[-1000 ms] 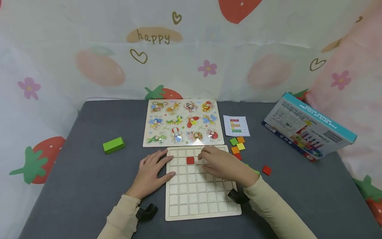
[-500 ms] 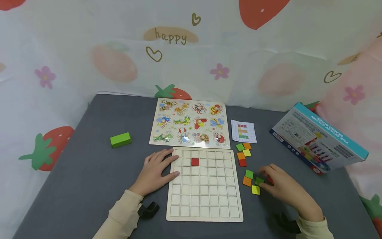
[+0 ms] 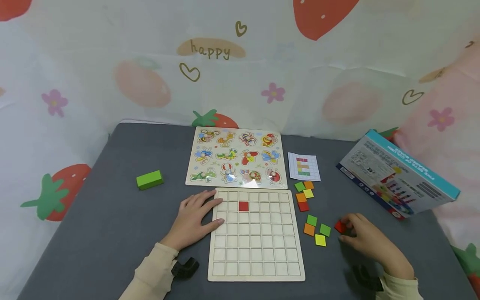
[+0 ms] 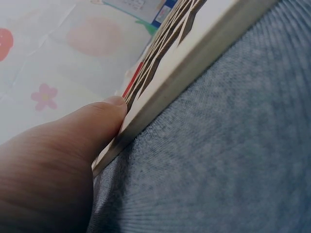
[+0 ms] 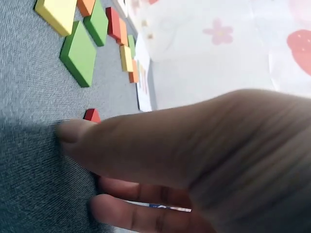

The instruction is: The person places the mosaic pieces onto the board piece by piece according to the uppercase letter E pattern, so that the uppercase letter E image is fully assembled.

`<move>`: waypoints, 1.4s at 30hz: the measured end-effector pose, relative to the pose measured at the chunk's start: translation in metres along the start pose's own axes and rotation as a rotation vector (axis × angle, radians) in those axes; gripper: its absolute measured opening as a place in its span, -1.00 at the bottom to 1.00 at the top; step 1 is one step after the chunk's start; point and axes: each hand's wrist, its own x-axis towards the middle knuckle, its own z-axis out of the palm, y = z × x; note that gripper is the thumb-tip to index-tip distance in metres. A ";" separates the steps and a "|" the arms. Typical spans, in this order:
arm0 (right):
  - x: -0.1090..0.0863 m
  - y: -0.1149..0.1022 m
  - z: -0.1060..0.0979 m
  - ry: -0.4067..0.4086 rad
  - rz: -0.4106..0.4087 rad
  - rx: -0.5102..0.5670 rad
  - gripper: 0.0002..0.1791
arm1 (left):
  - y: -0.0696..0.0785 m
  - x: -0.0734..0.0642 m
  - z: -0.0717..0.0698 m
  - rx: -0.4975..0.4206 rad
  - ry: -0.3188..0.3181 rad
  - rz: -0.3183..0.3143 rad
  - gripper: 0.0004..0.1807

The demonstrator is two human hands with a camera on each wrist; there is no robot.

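Currently, the right hand [image 3: 369,242] touches a red tile [image 3: 339,227] toward the right edge of the desk [image 3: 116,225]; pinch cannot be confirmed. The left hand [image 3: 192,220], extended, contacts the left edge of the grid board [image 3: 256,241].

Looked forward-down over left hand [image 3: 190,221] and right hand [image 3: 367,238]; faced each closely from its wrist; shared the backdrop [image 3: 225,89] beyond.

Apparently eleven coloured tiles [image 3: 339,227], two boards [image 3: 256,254], one card [image 3: 313,166], one green block [image 3: 150,180], one box [image 3: 399,175]
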 end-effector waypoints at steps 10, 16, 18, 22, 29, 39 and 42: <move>0.003 0.000 0.004 0.042 -0.024 -0.017 -0.77 | -0.001 0.000 0.001 0.008 0.000 -0.002 -0.36; 0.004 0.000 0.004 0.048 -0.024 -0.007 -0.76 | -0.001 -0.001 0.000 0.010 -0.001 0.001 -0.36; 0.005 0.000 0.004 0.054 -0.030 0.005 -0.75 | -0.001 -0.001 0.000 0.011 0.001 0.002 -0.36; 0.007 -0.002 0.002 0.101 -0.079 -0.004 -0.76 | 0.000 0.000 0.000 0.018 0.006 0.003 -0.37; 0.023 -0.033 -0.002 0.201 -0.178 -0.086 -0.76 | 0.001 0.000 0.002 0.014 0.016 -0.003 -0.37; 0.060 -0.101 0.013 0.142 -0.422 -0.083 -0.78 | -0.002 -0.001 0.001 0.022 0.025 0.000 -0.38; 0.071 -0.116 0.021 0.122 -0.493 -0.107 -0.81 | -0.001 0.000 0.001 0.016 0.020 0.005 -0.38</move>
